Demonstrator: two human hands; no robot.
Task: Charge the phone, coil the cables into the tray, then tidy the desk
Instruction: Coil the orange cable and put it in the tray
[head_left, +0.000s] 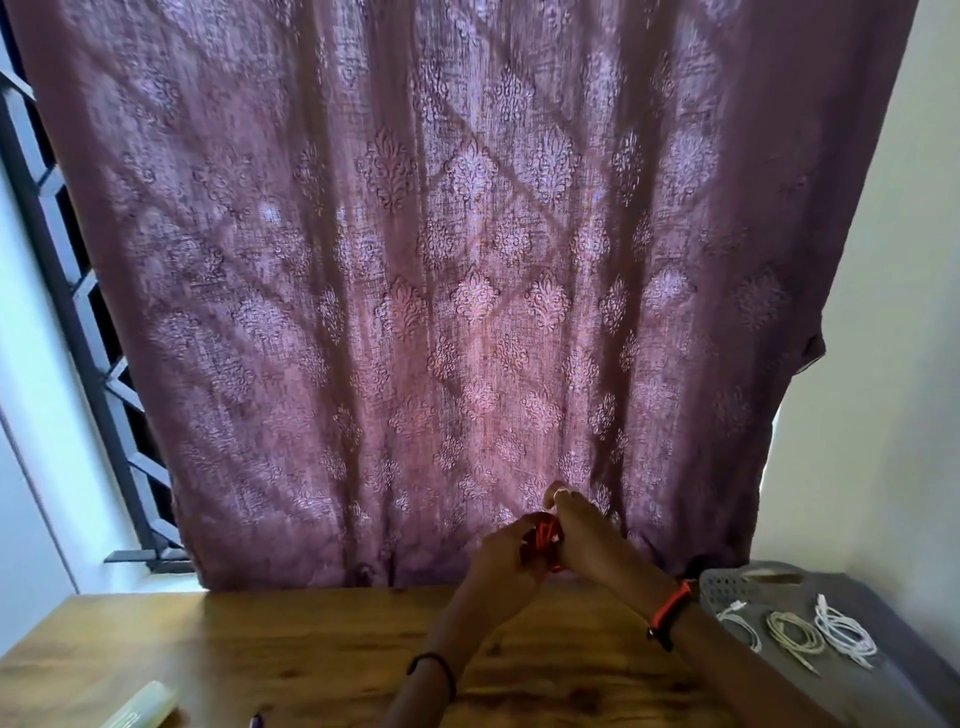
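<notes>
Left grip (504, 553) and right grip (579, 530) curl round the red cable (545, 535); if either loosens, the coil may spring apart before reaching the tray (727, 584) to their right.

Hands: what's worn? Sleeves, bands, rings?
No sleeves in view. The left hand has a thin dark wristband; the right hand has a red-and-black wristband and a pale ring.

No text, label, brand, number or sign is legible anywhere.
</notes>
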